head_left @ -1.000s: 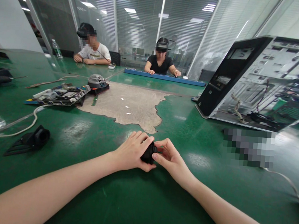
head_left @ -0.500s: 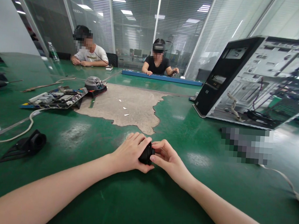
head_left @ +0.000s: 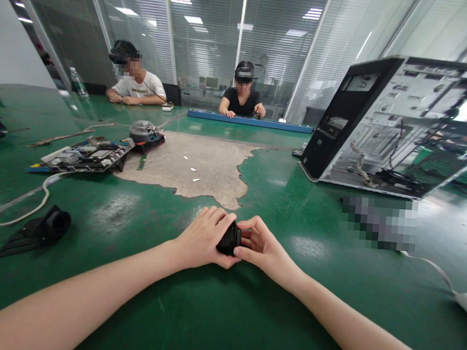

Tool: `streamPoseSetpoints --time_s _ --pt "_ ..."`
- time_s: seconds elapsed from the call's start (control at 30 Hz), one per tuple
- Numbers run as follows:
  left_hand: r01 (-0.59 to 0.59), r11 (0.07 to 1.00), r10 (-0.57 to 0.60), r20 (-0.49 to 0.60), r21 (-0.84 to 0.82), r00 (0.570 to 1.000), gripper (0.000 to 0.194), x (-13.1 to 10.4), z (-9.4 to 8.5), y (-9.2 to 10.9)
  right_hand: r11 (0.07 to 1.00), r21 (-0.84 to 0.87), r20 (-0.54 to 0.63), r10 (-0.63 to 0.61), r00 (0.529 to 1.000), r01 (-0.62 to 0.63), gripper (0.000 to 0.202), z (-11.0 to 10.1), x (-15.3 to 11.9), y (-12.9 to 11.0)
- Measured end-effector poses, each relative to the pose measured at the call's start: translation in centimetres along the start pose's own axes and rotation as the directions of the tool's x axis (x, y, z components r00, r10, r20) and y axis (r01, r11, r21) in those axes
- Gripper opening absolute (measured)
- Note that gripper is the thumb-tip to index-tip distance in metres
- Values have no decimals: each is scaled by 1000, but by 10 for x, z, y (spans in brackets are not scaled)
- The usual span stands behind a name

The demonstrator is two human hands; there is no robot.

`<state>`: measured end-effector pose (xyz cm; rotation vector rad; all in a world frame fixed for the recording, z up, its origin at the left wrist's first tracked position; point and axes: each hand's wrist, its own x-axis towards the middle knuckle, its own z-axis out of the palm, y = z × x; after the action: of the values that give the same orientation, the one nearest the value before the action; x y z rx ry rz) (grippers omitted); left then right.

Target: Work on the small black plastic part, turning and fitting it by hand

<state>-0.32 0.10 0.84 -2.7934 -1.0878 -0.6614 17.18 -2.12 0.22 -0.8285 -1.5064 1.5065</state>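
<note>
In the middle of the near table, my left hand [head_left: 204, 236] is wrapped round a small black object [head_left: 228, 239] with a stepped, ridged end facing right. Its exact kind does not show, since my fingers hide most of it. From the right side, my right hand [head_left: 262, 246] grips that stepped end, thumb in front and fingers curled behind. Both hands are just above or resting on the green tabletop [head_left: 206, 318]; which one I cannot tell.
On the left lie a black plastic piece with a round opening [head_left: 37, 231], a circuit board [head_left: 81, 155] and a fan-like cooler [head_left: 144, 134]. An open computer case [head_left: 366, 126] stands on the right. Two people sit across the table behind a long blue bar [head_left: 249, 121].
My view has shifted slightly. Both hands keep their hold on the black object, with my right fingers moving only a little. The person opposite has drawn one raised hand inward.
</note>
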Motion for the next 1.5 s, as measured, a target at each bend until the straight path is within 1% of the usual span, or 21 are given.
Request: streamPoseSetpoints --time_s 0.13,0.23,0.33,0.43,0.67,0.8,0.9,1.07,1.13,1.23,1.5 --pt "1 1000 -1 -3 -13 1000 64 1 0 0 1000 -15 -49 -2 999 1 27 3 0 -3" --pt "5 1000 -5 -5 -22 1000 63 1 -1 0 999 -47 -70 2 998 -5 28 4 0 -5" --pt "0 1000 0 -7 -28 1000 63 0 -1 -1 996 -90 -58 15 998 -21 33 4 2 -4" --pt "-1 1000 1 -14 -28 1000 63 0 -1 0 993 -115 -37 28 999 -32 32 3 2 -3" --pt "-1 1000 1 -17 -21 1000 60 -1 -1 1 996 -89 -35 -3 999 0 31 6 0 -4" --pt "-8 1000 8 -13 -17 1000 64 -2 -1 0 997 -73 -58 -13 998 8 26 6 1 -1" --pt "-5 1000 5 -15 -16 1000 64 -1 -1 -1 995 -97 -68 -28 997 21 25 5 2 0" --pt "-8 1000 8 -15 -26 1000 63 -1 -1 0 991 -129 -71 12 997 -21 31 3 2 -2" --pt "-10 1000 9 -18 -27 1000 63 -1 -1 0 993 -110 -52 28 998 -34 32 3 1 -3" --pt "-11 1000 10 -29 -26 1000 59 -1 0 -1 997 -69 -30 16 999 -18 35 4 0 -4" --pt "-13 1000 13 -14 -18 1000 60 -1 -1 1 998 -69 -56 -3 998 -1 27 5 -1 -4"
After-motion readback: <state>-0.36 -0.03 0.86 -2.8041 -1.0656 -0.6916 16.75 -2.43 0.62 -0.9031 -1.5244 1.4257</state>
